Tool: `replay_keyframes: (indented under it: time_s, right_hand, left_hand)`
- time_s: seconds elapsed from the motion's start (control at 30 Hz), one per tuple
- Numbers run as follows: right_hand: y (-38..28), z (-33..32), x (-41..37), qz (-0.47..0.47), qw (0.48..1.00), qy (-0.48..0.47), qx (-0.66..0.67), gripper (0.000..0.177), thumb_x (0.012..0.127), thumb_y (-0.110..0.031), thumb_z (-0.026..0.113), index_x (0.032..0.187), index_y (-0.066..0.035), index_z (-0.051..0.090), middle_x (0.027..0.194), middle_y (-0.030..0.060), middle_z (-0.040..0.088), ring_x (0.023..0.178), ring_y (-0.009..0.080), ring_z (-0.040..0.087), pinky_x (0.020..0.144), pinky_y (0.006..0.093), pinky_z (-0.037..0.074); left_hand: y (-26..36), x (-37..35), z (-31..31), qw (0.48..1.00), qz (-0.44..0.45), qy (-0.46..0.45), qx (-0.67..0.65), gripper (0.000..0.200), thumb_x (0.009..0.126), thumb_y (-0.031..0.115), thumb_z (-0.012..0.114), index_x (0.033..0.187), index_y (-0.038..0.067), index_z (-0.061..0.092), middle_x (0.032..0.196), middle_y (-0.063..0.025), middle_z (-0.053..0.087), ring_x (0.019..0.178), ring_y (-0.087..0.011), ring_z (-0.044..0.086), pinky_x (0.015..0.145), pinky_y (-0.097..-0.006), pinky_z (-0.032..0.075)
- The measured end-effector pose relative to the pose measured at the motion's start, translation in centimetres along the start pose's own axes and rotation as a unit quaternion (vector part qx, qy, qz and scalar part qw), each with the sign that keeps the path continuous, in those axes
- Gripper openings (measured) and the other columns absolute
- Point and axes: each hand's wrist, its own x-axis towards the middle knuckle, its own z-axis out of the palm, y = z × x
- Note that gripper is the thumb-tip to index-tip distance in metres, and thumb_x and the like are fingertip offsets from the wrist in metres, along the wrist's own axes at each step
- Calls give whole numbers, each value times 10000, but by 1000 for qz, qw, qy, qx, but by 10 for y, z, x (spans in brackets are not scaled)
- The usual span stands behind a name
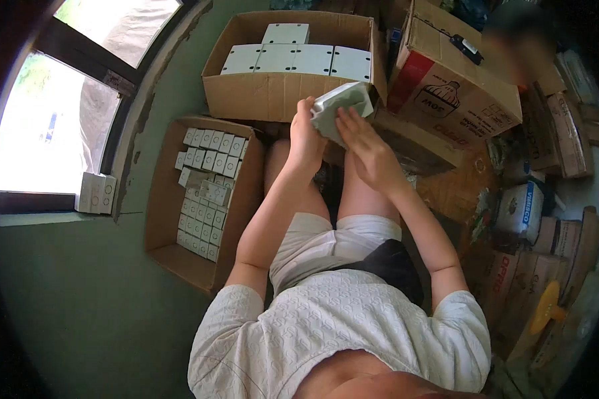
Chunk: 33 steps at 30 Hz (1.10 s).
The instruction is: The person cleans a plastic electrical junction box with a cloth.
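Observation:
In the head view, a white rectangular box-like piece (365,98) with a greyish face is held tilted above my knees. My left hand (306,141) grips it by its left edge, fingers wrapped round the side. Across the piece's face lies my right hand (371,151), its fingers stretched out flat and touching the surface. Just beyond is an open carton (259,93) holding several white boxes (275,58) with dark corner marks. Left of my legs, another open carton (163,219) contains rows of small white boxes (199,211) with round marks on them.
A large closed carton (439,80) with a bulb print stands at the front right, with a small black object (466,49) on top. More cartons (506,279) are stacked along the right, near a yellow item (547,309). Small white boxes (96,193) sit on the window sill.

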Motion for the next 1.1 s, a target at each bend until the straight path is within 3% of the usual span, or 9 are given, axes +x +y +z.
replay_keyframes:
  time_s: [0.2, 0.33, 0.5, 0.6, 0.73, 0.87, 0.9, 1.0, 1.1]
  right_hand:
    - [6, -9, 2, 33, 999, 20, 11, 723, 803, -41, 573, 1486, -12, 337, 1583, 150, 274, 1449, 371, 267, 1160, 486, 307]
    - [-1, -5, 0, 25, 999, -17, 16, 709, 842, -157, 636, 1468, 5, 346, 1578, 150, 277, 1451, 362, 261, 1154, 491, 308]
    - [18, -9, 15, -20, 997, 61, 48, 853, 791, -398, 764, 1442, -14, 368, 1515, 193, 355, 1417, 353, 333, 1129, 475, 337]
    - [18, -11, 15, -4, 994, 72, 87, 831, 808, -360, 767, 1444, -17, 356, 1498, 204, 382, 1363, 376, 409, 1093, 462, 382]
    - [12, 18, 4, 163, 949, 116, 245, 743, 872, -403, 701, 1420, -8, 391, 1385, 222, 510, 1250, 409, 521, 1032, 455, 432]
    - [29, 37, -6, 375, 839, 130, 371, 695, 952, -575, 504, 1338, 2, 489, 1155, 257, 646, 1128, 420, 610, 967, 452, 462]
    - [32, 37, -8, 354, 849, 112, 375, 678, 969, -574, 472, 1339, -7, 499, 1173, 236, 647, 1140, 391, 614, 954, 442, 464]
    - [7, 10, 12, 350, 806, 183, 441, 553, 946, -465, 621, 1226, 12, 601, 1085, 120, 672, 994, 183, 620, 890, 328, 475]
    - [6, 4, 17, 360, 786, 222, 450, 448, 936, -362, 673, 1169, 18, 630, 1041, 78, 673, 945, 112, 586, 856, 273, 469]
  left_hand:
    - [-7, -23, 3, 998, 40, 23, -37, 335, 973, 384, 486, 1002, 64, 578, 911, -31, 593, 835, -150, 585, 743, -321, 489]
    - [-6, -31, 13, 1000, 20, -15, 1, 413, 1026, 396, 456, 1180, 30, 572, 1057, -42, 632, 974, -137, 617, 831, -323, 509]
    - [6, -28, 9, 991, -13, -106, 80, 501, 1036, 445, 445, 1271, 14, 546, 1085, -59, 633, 957, -135, 639, 821, -298, 527]
    - [11, -21, 3, 976, -36, -102, 190, 484, 1040, 437, 441, 1205, 4, 580, 1026, -69, 640, 887, -130, 633, 721, -295, 521]
    - [7, -18, 2, 885, 180, -105, 416, 467, 1029, 403, 473, 1065, -52, 572, 969, -167, 622, 834, -204, 602, 700, -378, 481]
    - [-8, -38, 12, 675, 472, -9, 567, 525, 906, 279, 685, 1252, -41, 454, 1281, -276, 447, 1165, -407, 464, 975, -463, 412]
    - [-18, -35, 7, 709, 426, -34, 560, 691, 882, 279, 711, 1368, -36, 334, 1352, -285, 369, 1256, -449, 391, 1052, -481, 366]
    - [-20, -29, 1, 803, 332, -128, 478, 740, 901, 269, 687, 1421, -50, 266, 1383, -276, 339, 1299, -437, 384, 1075, -483, 357]
    - [-24, -33, 0, 808, 314, -129, 482, 826, 863, 308, 739, 1428, -54, 257, 1384, -263, 345, 1271, -402, 436, 1060, -444, 388]
